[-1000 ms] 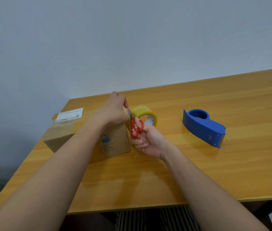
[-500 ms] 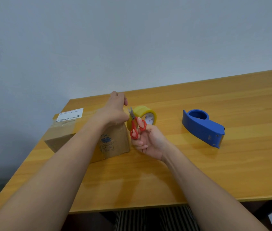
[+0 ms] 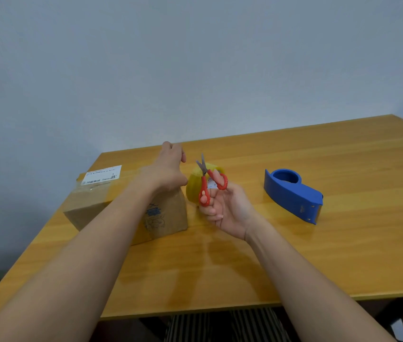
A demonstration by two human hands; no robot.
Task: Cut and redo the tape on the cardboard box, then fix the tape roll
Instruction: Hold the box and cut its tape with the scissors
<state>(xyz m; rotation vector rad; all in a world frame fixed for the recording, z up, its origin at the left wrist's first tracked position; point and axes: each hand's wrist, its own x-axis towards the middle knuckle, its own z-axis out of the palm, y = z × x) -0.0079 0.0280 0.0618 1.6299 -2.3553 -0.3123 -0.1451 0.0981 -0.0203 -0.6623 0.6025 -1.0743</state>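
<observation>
Step in hand: by my reading, the cutting of the old tape on the cardboard box (image 3: 121,206); whether the tape was already cut through could not be told.
Box position: it sat on the wooden table (image 3: 294,255) near the left edge, toward the far left corner, a white label (image 3: 101,175) on its top.
Left hand: the left hand (image 3: 168,169) rested on the right end of the box top, fingers curled over the far upper edge; whether it pinched anything there could not be told.
Right hand: the right hand (image 3: 225,208) held the red-handled scissors (image 3: 209,183) through the loops, blades parted narrowly and pointing up, clear of the box and just to its right.
Tape roll: the yellowish tape roll (image 3: 195,191) stood on edge just beside the box's right end, partly hidden behind the scissors.
Dispenser: the blue tape dispenser (image 3: 294,196) lay well apart to the right, its hub holding no roll.
Doing it well: I would bring the blades down along the taped seam at a shallow angle, keep the steadying fingers off the cutting line, and press the box down so it cannot slide.
Risk: a deep cut could score the cardboard; the tips were near the left thumb.
</observation>
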